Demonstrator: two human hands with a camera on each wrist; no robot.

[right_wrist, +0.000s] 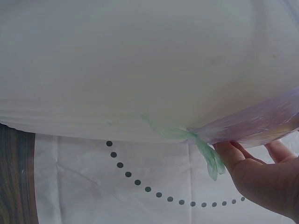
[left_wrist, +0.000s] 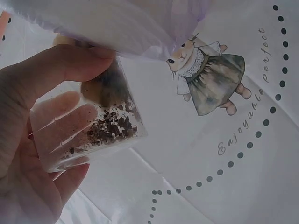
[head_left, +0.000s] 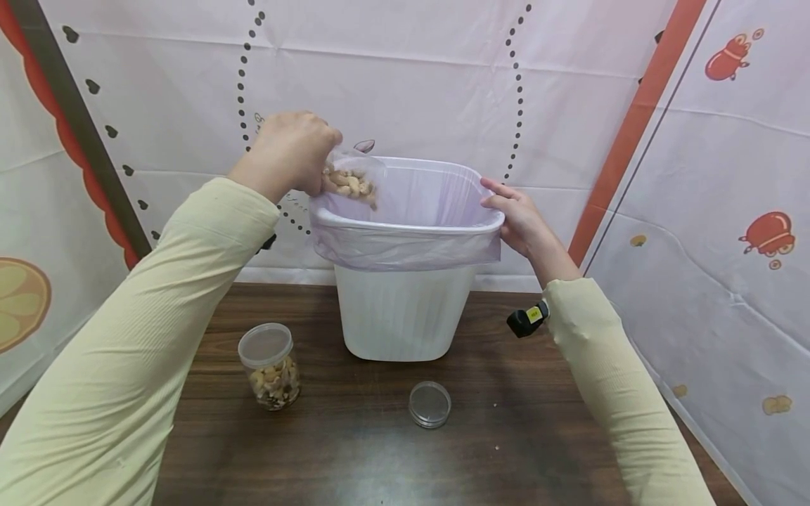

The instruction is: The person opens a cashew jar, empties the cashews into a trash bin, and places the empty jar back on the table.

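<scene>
At upper centre of the head view, the left hand (head_left: 291, 151) grips a tilted clear jar of nuts (head_left: 353, 181) at the mouth of the bag-lined white bin (head_left: 405, 309); the right hand (head_left: 522, 219) pinches the bin's rim. Lower left, another nut jar (head_left: 271, 372) stands on the counter (head_left: 342, 450).

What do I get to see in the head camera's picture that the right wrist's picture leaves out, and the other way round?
Only the head view shows the left hand holding a tilted clear container with nuts at the bin's mouth, the upright jar and the clear round lid.

Only the right wrist view shows the green tie at the liner's gathered edge.

Both show the right hand touching the liner, the bin, part of the brown table and the dotted cloth.
</scene>
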